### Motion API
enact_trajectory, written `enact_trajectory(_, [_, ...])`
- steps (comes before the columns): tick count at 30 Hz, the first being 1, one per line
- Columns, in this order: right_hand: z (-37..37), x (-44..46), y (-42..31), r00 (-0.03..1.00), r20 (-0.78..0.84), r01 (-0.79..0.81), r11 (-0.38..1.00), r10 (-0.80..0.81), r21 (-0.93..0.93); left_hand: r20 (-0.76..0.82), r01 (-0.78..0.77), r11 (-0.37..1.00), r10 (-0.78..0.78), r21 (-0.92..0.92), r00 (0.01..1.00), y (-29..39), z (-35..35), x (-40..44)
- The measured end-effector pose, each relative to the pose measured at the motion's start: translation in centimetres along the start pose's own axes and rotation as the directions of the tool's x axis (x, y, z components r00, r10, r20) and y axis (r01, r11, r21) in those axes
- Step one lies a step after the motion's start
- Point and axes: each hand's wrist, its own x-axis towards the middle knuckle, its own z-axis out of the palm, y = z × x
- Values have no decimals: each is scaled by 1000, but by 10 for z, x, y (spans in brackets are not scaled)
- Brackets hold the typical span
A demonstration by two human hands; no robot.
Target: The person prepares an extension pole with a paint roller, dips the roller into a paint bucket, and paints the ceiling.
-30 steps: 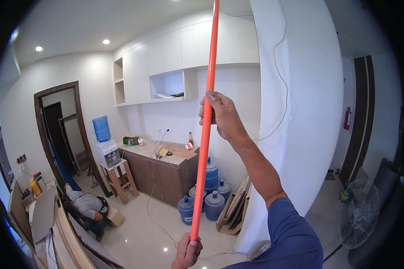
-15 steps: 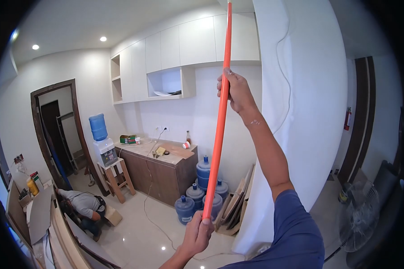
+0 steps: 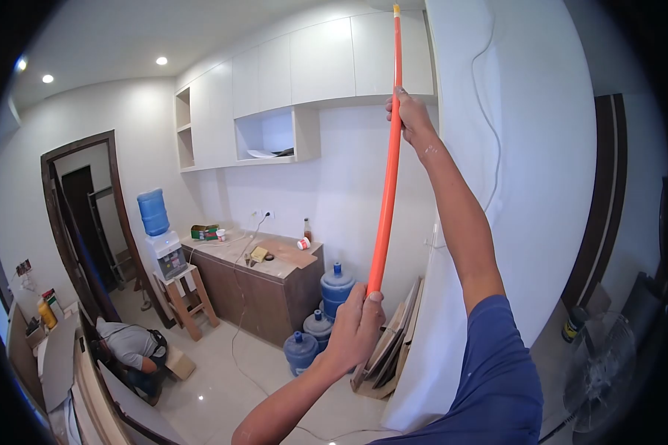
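Note:
A long orange pole [image 3: 388, 200] rises steeply in front of me, tilted a little to the right, its yellowish upper end close to the ceiling. My right hand [image 3: 410, 119] is wrapped round its upper part, arm stretched up. Lower down, my left hand [image 3: 358, 326] grips the pole near its bottom end. What the far tip carries, if anything, is cut off or too small to make out. Behind the pole's top run white wall cabinets [image 3: 319, 63].
Blue water jugs [image 3: 301, 351] and leaning boards [image 3: 393, 337] stand below. A counter [image 3: 252, 278] holds small items beside a water dispenser [image 3: 167, 252]. A person [image 3: 134, 348] crouches at lower left. A white column [image 3: 527, 185] and a fan [image 3: 599, 363] are at right.
Both hands and the pole have moved up and to the right in view. My left hand has risen most. The crouching person's head has dipped lower.

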Motion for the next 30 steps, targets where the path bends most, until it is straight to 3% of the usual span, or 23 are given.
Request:
enact_trajectory(10, [-7,52,29,998,-55,-15,1000,16,14,-28,-34,997,36,64,999,-5,6,48])
enact_trajectory(17, [-6,39,16,999,-30,-9,999,10,48,-33,-21,1000,20,-21,999,5,7,30])
enact_trajectory(22, [5,-27,-9,999,31,29,989,-34,144,-5,0,992,-1,-129,1000,-7,6,-30])
enact_trajectory(30, [21,-156,-72,992,117,6,964,-38,265,-33,-47,995,44,-86,998,14,3,-149])
